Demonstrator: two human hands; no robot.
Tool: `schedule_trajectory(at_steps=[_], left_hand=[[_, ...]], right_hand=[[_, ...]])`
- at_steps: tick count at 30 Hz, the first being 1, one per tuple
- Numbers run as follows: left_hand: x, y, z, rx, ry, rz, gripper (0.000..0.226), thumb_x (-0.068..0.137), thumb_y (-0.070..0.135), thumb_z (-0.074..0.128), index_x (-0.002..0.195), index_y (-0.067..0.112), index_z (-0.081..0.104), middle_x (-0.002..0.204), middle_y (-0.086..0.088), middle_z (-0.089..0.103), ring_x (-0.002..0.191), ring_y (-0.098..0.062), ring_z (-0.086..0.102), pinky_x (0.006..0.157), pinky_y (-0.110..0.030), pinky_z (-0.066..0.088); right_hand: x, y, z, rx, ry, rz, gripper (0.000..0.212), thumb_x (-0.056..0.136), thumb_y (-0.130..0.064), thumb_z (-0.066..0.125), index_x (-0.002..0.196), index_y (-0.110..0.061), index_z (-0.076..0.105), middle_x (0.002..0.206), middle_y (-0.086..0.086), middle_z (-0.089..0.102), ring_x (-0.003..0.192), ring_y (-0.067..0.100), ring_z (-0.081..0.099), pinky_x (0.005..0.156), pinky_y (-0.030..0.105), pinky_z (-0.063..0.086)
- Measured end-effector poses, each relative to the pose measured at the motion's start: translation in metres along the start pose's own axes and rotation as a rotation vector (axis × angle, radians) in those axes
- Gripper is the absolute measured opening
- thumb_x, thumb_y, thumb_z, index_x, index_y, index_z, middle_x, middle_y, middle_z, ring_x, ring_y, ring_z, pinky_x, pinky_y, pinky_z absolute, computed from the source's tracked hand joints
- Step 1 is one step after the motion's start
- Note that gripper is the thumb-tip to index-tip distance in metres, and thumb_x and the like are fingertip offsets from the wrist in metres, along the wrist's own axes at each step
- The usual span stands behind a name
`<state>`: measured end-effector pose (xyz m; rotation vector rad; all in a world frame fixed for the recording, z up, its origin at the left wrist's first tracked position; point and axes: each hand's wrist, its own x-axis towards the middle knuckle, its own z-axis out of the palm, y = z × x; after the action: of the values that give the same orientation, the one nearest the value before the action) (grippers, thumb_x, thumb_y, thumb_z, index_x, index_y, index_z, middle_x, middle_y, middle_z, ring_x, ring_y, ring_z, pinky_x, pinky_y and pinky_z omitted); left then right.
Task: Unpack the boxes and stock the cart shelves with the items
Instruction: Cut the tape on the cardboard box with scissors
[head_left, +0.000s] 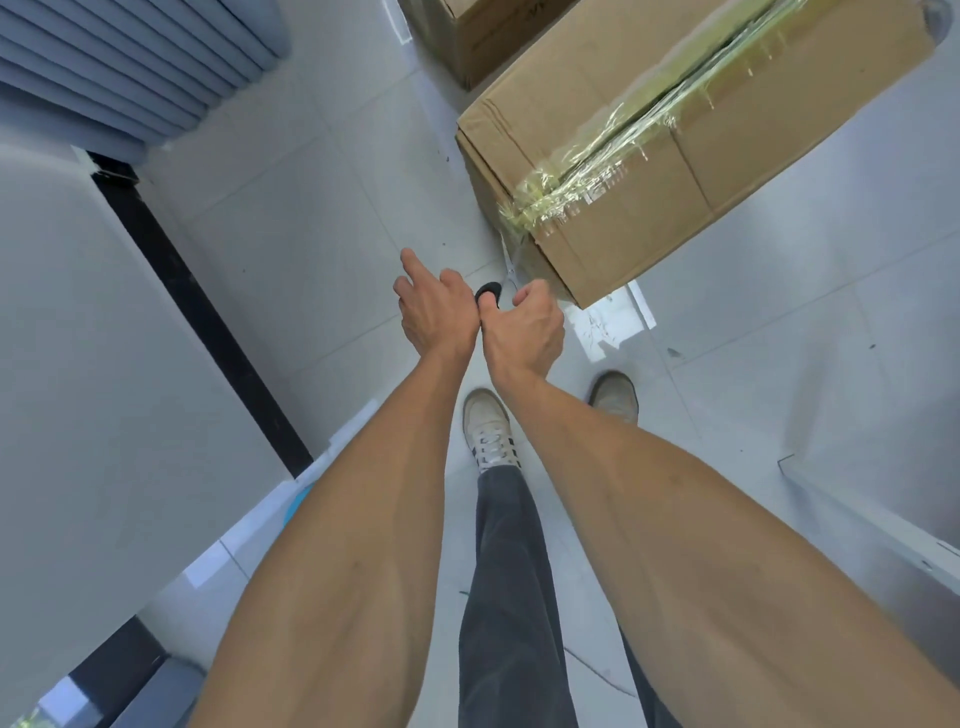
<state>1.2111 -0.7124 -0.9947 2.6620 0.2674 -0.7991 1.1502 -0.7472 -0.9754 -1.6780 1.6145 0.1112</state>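
Sealed cardboard box (691, 156) sits on the tiled floor (311, 208), its near corner just ahead of both hands. Yellowish clear tape (613, 150) runs along the top seam and down over the near end, wrinkled and partly torn there. A second box (483, 36) stands behind it, at the top edge of view.

Right hand (524, 327): grip curled around scissors (501, 275); black handle loop shows between the two hands, thin blades point up toward the box's near corner, where the tape hangs over. Left hand (434, 312): touches the right at the wrist, forefinger extended, other fingers loosely bent; holds nothing that I can see.

Judgement: step in hand is cutting the tape to open the box.
- Enter at the end flap, where the tape is already loose.
- Keep blades shallow, along the seam line only; contents below are unseen.
- Left hand should steady the box top, away from the blade path.
- Cart not in view.
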Motion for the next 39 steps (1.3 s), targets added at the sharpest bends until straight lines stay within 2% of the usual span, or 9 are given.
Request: schedule_trajectory(at_steps=[5, 8, 12, 15, 23, 32, 39], left_hand=[[-0.012, -0.017, -0.002, 0.033, -0.034, -0.015, 0.053, 0.103, 0.025, 0.033, 0.153, 0.016, 0.020, 0.139, -0.016, 0.044, 0.108, -0.034, 0.056, 0.092, -0.048, 0.048], [-0.012, -0.018, 0.002, 0.022, -0.039, -0.047, 0.053, 0.102, 0.025, 0.033, 0.153, 0.016, 0.020, 0.138, -0.017, 0.044, 0.109, -0.035, 0.055, 0.091, -0.046, 0.047], [-0.007, -0.006, 0.006, 0.010, -0.045, 0.006, 0.053, 0.102, 0.025, 0.033, 0.153, 0.015, 0.021, 0.141, -0.016, 0.042, 0.110, -0.034, 0.054, 0.089, -0.043, 0.042], [-0.007, 0.000, 0.006, 0.012, -0.044, 0.038, 0.053, 0.102, 0.026, 0.033, 0.153, 0.017, 0.020, 0.145, -0.015, 0.040, 0.112, -0.034, 0.054, 0.092, -0.044, 0.042], [-0.011, 0.002, 0.008, -0.005, -0.050, 0.054, 0.053, 0.103, 0.026, 0.033, 0.153, 0.017, 0.020, 0.142, -0.015, 0.042, 0.106, -0.032, 0.055, 0.084, -0.040, 0.041], [-0.023, -0.007, 0.021, 0.010, -0.085, 0.016, 0.053, 0.104, 0.027, 0.033, 0.153, 0.017, 0.019, 0.146, -0.015, 0.040, 0.110, -0.033, 0.055, 0.093, -0.046, 0.046], [-0.029, -0.011, 0.028, -0.005, -0.091, 0.028, 0.053, 0.103, 0.027, 0.032, 0.153, 0.015, 0.019, 0.142, -0.015, 0.042, 0.106, -0.032, 0.055, 0.087, -0.042, 0.044]], right_hand=[[0.002, 0.006, -0.012, -0.001, -0.021, 0.019, 0.031, 0.084, -0.037, 0.064, 0.091, -0.009, 0.052, 0.088, 0.004, 0.059, 0.079, 0.023, 0.051, 0.073, 0.038, 0.045], [0.016, -0.002, -0.018, -0.038, -0.081, -0.014, 0.033, 0.079, -0.038, 0.066, 0.090, -0.010, 0.052, 0.088, 0.004, 0.060, 0.082, 0.024, 0.053, 0.075, 0.035, 0.043], [0.020, -0.004, -0.016, -0.061, -0.056, -0.059, 0.037, 0.074, -0.040, 0.066, 0.086, -0.010, 0.050, 0.081, 0.003, 0.058, 0.077, 0.025, 0.050, 0.069, 0.034, 0.038], [0.014, 0.010, -0.013, 0.001, -0.020, -0.098, 0.031, 0.078, -0.035, 0.067, 0.083, -0.010, 0.048, 0.078, 0.003, 0.055, 0.075, 0.024, 0.048, 0.067, 0.031, 0.031], [0.033, 0.015, -0.020, 0.028, -0.045, -0.128, 0.028, 0.076, -0.029, 0.068, 0.080, -0.010, 0.048, 0.072, 0.002, 0.052, 0.070, 0.025, 0.046, 0.064, 0.032, 0.035], [0.058, 0.010, -0.022, 0.003, -0.084, -0.253, 0.027, 0.074, -0.027, 0.069, 0.078, -0.010, 0.049, 0.064, -0.002, 0.045, 0.063, 0.021, 0.040, 0.058, 0.031, 0.033], [0.055, 0.017, -0.011, 0.057, -0.080, -0.197, 0.022, 0.084, -0.003, 0.061, 0.077, -0.012, 0.042, 0.066, -0.003, 0.041, 0.058, 0.013, 0.033, 0.049, 0.019, 0.027]])
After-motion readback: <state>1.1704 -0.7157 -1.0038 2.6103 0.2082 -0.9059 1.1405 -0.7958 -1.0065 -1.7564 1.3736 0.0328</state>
